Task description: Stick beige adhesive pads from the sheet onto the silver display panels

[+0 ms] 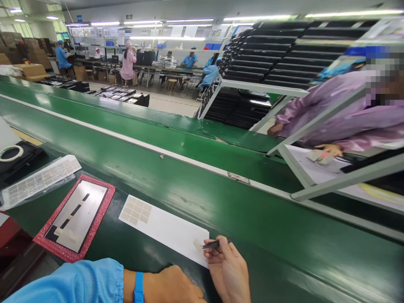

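Note:
My right hand (229,267) pinches black tweezers (212,244), their tips pointing left over the right end of a white backing sheet (176,230). At the tips is a small pale piece (198,243); I cannot tell whether it is gripped or lies on the sheet. Tan square stickers (136,210) remain grouped at the sheet's left end. My left hand (176,284), below a blue wristband (139,286), is closed with its fingers curled near the sheet's lower edge; the frame cuts them off. Left of the sheet, a flat silvery panel (80,210) with black strips lies on pink bubble wrap (107,195).
Another sticker sheet (41,179) in clear plastic and a tape roll (11,153) are at far left. A green conveyor belt (189,147) crosses beyond the bench. Across it, a person in pink (331,105) works behind a white metal frame (341,181) beside stacked black panels (268,50).

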The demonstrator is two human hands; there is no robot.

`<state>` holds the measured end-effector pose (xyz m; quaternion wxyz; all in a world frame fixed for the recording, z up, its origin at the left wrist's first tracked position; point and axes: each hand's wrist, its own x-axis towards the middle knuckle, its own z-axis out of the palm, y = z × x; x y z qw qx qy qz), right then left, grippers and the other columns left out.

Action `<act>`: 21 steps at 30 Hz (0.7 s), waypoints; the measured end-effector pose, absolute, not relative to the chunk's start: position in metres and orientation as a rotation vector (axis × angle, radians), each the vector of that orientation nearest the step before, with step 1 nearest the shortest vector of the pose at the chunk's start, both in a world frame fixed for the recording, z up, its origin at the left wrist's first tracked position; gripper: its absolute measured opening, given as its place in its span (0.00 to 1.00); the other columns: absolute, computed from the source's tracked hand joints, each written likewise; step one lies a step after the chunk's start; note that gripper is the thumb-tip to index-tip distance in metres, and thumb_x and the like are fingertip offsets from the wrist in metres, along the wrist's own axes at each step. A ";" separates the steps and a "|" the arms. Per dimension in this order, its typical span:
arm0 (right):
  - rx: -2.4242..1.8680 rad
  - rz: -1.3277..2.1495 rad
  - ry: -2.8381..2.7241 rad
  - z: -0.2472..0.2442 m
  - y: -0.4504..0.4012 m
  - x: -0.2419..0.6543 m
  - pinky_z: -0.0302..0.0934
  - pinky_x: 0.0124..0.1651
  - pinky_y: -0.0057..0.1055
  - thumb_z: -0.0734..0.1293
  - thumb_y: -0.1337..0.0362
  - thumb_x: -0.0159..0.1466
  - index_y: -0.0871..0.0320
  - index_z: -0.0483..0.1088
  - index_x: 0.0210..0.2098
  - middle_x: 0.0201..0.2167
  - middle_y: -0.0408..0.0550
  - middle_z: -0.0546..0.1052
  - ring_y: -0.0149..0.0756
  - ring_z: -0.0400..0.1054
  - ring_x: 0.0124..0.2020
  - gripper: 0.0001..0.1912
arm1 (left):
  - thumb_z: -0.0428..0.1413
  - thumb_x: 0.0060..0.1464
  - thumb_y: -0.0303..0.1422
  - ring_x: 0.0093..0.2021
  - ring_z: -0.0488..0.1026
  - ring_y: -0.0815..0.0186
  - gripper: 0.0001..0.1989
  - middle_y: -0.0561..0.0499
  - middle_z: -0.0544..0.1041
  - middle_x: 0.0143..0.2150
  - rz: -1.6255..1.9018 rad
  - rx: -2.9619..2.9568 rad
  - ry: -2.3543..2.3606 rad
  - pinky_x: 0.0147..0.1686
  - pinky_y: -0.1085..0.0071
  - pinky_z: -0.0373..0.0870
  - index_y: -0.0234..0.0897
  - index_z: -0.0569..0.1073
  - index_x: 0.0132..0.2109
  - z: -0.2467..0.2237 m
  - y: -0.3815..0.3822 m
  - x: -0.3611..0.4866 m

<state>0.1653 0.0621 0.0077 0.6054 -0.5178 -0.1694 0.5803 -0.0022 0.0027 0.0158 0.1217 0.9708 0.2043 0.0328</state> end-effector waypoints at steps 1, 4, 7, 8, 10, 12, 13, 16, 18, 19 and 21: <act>-1.198 1.340 -0.393 0.008 0.062 0.165 0.65 0.25 0.28 0.86 0.46 0.45 0.57 0.68 0.39 0.30 0.48 0.79 0.33 0.70 0.23 0.35 | 0.61 0.61 0.35 0.31 0.77 0.61 0.05 0.54 0.77 0.35 0.083 2.834 0.589 0.13 0.65 0.48 0.38 0.75 0.38 0.017 0.003 -0.002; -1.202 1.343 -0.389 0.008 0.063 0.164 0.65 0.24 0.27 0.86 0.46 0.44 0.56 0.68 0.39 0.29 0.48 0.79 0.33 0.69 0.23 0.36 | 0.62 0.60 0.35 0.31 0.78 0.61 0.06 0.53 0.77 0.35 0.064 2.842 0.582 0.14 0.65 0.50 0.38 0.75 0.39 0.020 0.004 -0.003; -1.202 1.343 -0.398 0.008 0.063 0.164 0.65 0.24 0.27 0.86 0.45 0.44 0.56 0.67 0.39 0.29 0.47 0.79 0.33 0.69 0.23 0.36 | 0.61 0.60 0.35 0.31 0.77 0.61 0.06 0.53 0.77 0.34 0.068 2.851 0.598 0.14 0.66 0.51 0.37 0.75 0.38 0.021 0.004 -0.003; -1.200 1.341 -0.406 0.008 0.063 0.164 0.65 0.25 0.27 0.85 0.44 0.45 0.56 0.67 0.39 0.29 0.46 0.79 0.33 0.69 0.23 0.36 | 0.61 0.60 0.35 0.31 0.77 0.61 0.06 0.53 0.77 0.34 0.070 2.852 0.601 0.14 0.66 0.51 0.37 0.75 0.38 0.021 0.004 -0.003; -1.196 1.342 -0.416 0.008 0.063 0.164 0.65 0.25 0.27 0.85 0.44 0.46 0.56 0.67 0.40 0.29 0.46 0.79 0.33 0.69 0.23 0.36 | 0.61 0.60 0.35 0.30 0.77 0.62 0.06 0.53 0.77 0.34 0.080 2.855 0.601 0.15 0.67 0.52 0.37 0.74 0.38 0.020 0.004 -0.003; -1.194 1.343 -0.417 0.008 0.063 0.163 0.65 0.25 0.27 0.85 0.44 0.46 0.56 0.67 0.40 0.29 0.46 0.79 0.32 0.69 0.23 0.36 | 0.62 0.60 0.35 0.31 0.77 0.62 0.07 0.53 0.78 0.35 0.091 2.855 0.601 0.15 0.68 0.52 0.37 0.74 0.37 0.018 0.004 -0.002; -1.193 1.341 -0.415 0.008 0.063 0.163 0.65 0.25 0.27 0.85 0.44 0.47 0.56 0.67 0.40 0.29 0.46 0.79 0.32 0.69 0.23 0.36 | 0.62 0.60 0.35 0.31 0.77 0.62 0.07 0.53 0.78 0.35 0.092 2.854 0.607 0.15 0.67 0.51 0.37 0.74 0.37 0.016 0.004 -0.002; -1.185 1.341 -0.410 0.009 0.063 0.161 0.65 0.25 0.26 0.85 0.44 0.47 0.56 0.67 0.40 0.29 0.45 0.79 0.32 0.69 0.23 0.35 | 0.62 0.59 0.35 0.31 0.78 0.62 0.07 0.53 0.78 0.36 0.088 2.853 0.638 0.14 0.65 0.48 0.38 0.73 0.36 0.014 0.004 -0.002; -1.174 1.345 -0.411 0.009 0.064 0.161 0.65 0.25 0.26 0.85 0.45 0.47 0.56 0.67 0.40 0.29 0.45 0.79 0.32 0.69 0.23 0.34 | 0.62 0.58 0.35 0.31 0.77 0.62 0.07 0.52 0.78 0.36 0.089 2.857 0.647 0.14 0.64 0.47 0.38 0.73 0.36 0.013 0.004 -0.003; -1.169 1.346 -0.413 0.009 0.064 0.160 0.65 0.25 0.26 0.85 0.45 0.47 0.56 0.67 0.40 0.28 0.45 0.79 0.31 0.69 0.23 0.34 | 0.62 0.58 0.35 0.31 0.77 0.62 0.07 0.52 0.78 0.36 0.089 2.859 0.646 0.14 0.64 0.48 0.37 0.72 0.36 0.013 0.004 -0.003; -1.161 1.338 -0.416 0.010 0.064 0.159 0.65 0.25 0.26 0.84 0.45 0.48 0.56 0.67 0.39 0.28 0.45 0.79 0.31 0.69 0.23 0.33 | 0.62 0.58 0.35 0.31 0.77 0.62 0.07 0.52 0.78 0.36 0.082 2.863 0.638 0.14 0.64 0.49 0.37 0.72 0.36 0.013 0.005 -0.003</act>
